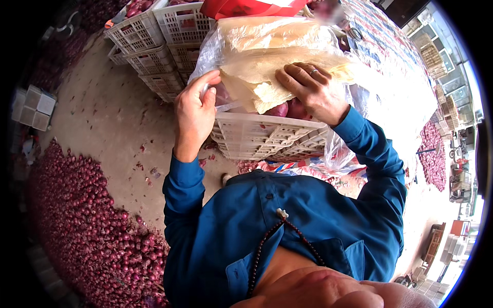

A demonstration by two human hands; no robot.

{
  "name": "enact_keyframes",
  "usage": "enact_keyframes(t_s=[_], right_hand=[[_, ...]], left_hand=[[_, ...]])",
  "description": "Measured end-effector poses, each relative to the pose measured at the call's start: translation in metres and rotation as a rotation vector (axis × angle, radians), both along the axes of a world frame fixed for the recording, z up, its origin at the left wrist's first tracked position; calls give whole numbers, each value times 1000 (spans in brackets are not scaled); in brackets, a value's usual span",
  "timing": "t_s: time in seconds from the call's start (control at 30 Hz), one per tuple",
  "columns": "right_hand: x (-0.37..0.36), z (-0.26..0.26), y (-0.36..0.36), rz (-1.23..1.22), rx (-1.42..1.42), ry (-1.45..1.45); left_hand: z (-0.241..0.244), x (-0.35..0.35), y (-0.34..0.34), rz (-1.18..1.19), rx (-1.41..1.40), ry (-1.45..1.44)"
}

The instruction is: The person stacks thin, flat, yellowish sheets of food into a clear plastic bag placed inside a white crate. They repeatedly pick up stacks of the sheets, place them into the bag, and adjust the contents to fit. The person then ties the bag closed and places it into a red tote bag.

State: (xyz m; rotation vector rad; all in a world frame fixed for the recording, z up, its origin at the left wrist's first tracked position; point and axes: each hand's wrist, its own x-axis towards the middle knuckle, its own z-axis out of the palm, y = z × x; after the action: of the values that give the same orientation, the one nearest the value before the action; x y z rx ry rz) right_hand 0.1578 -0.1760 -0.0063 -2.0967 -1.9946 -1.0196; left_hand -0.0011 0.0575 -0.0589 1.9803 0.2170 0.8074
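Observation:
A white plastic crate (265,122) of red onions (279,110) stands in front of me, stacked on another crate. Crumpled yellowish paper (265,61) covers most of the onions, with clear plastic film (208,54) around it. At the crate's near left corner, my left hand (196,106) pinches an edge of the film between thumb and fingers. My right hand (314,90) lies palm down on the paper near the right side, fingers slightly bent, a ring on one finger. Whether it grips the paper is hidden beneath it.
More stacked crates (134,36) with onions stand at the upper left. A large heap of red onions (115,246) covers the floor at lower left. A red bag (250,8) lies beyond the paper. A striped tarpaulin (385,42) spreads at the upper right.

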Motion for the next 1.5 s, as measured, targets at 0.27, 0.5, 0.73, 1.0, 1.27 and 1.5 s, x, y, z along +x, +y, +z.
enact_keyframes(t_s=[0.27,0.5,0.73,1.0,1.27,1.5], right_hand=[[51,-50,60,-32,72,-155],[56,-78,68,-225,-127,-1],[12,-21,-2,-72,1,259],[74,-29,-231,-838,245,112],[108,-93,-412,-1639,392,613],[81,-96,-386,-1307,442,462]], left_hand=[[23,-16,-31,-49,-40,-320],[25,-29,-43,-51,-31,-310],[21,-11,-62,31,178,-344],[41,24,-100,271,722,-688],[61,66,-119,230,500,-665],[58,73,-156,-177,249,-579]])
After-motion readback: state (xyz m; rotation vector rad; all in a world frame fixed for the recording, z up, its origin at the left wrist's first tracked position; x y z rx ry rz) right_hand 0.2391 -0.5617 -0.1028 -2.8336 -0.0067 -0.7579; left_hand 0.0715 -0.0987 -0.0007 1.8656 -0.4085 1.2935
